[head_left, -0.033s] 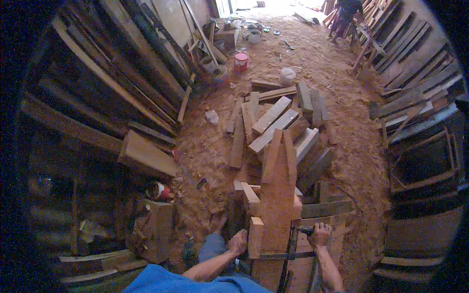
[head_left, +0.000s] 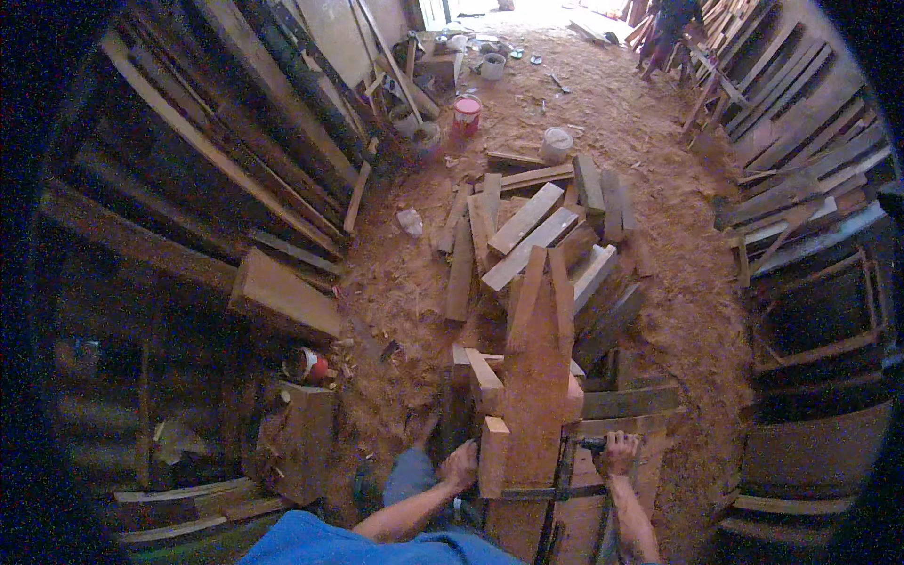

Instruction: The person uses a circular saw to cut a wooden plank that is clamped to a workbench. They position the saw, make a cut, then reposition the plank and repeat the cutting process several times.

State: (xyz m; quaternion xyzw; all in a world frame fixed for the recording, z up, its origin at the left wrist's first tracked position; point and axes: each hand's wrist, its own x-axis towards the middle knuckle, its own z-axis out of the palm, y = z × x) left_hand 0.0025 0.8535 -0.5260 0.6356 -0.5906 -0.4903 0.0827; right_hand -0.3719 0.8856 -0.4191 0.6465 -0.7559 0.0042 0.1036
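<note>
In front of me stands a broad wooden board [head_left: 534,377] with two narrow strips angled on top of it. A short light wood block [head_left: 493,447] stands at its left edge. My left hand [head_left: 459,466] is closed beside that block; what its fingers hold, if anything, is hidden. On the right, my right hand [head_left: 619,454] is wrapped round a short dark handle [head_left: 593,443]. A dark metal bar [head_left: 556,492] crosses the near end of the board, and another runs lengthwise close to the handle.
Beyond the board lies a heap of cut timber pieces [head_left: 527,218] on the sawdust-covered floor [head_left: 659,217]. Long planks [head_left: 217,132] line the left wall. A red bucket [head_left: 466,113] and a white bucket [head_left: 556,144] stand farther off. Another person [head_left: 667,33] is at the far right.
</note>
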